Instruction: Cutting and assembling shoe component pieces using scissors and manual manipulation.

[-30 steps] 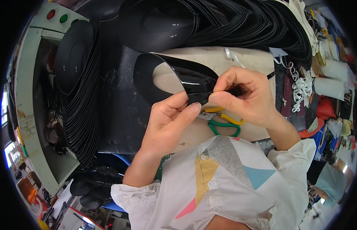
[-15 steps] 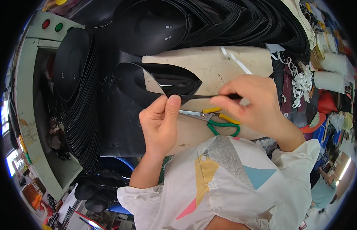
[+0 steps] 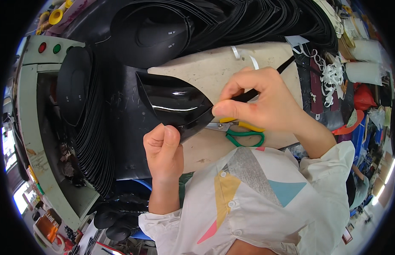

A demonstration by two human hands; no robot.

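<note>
A curved, glossy black shoe upper (image 3: 174, 97) is raised over the work surface, its shiny side facing up. My left hand (image 3: 163, 148) pinches its near edge between thumb and curled fingers. At its right corner, my right hand (image 3: 261, 100) presses thumb and finger on a narrow black strip (image 3: 286, 64), whose tail runs out past my knuckles to the far right. The strip lies along the upper's edge; my fingers partly hide where they meet. Just below, on the board, lie green-handled scissors (image 3: 248, 138) and a yellow-handled tool (image 3: 250, 126).
A long stack of black uppers (image 3: 150, 36) lies along the back. Another stack (image 3: 89, 136) leans by the grey machine housing (image 3: 29, 102). The pale board (image 3: 197, 59) covers the table's middle. White ribbons (image 3: 331, 83) lie at the right, and a blue tub (image 3: 142, 183) stands below left.
My right hand has moved left along the strip to the upper's corner. The upper has turned to show more of its glossy side, and my left hand has shifted slightly left and nearer.
</note>
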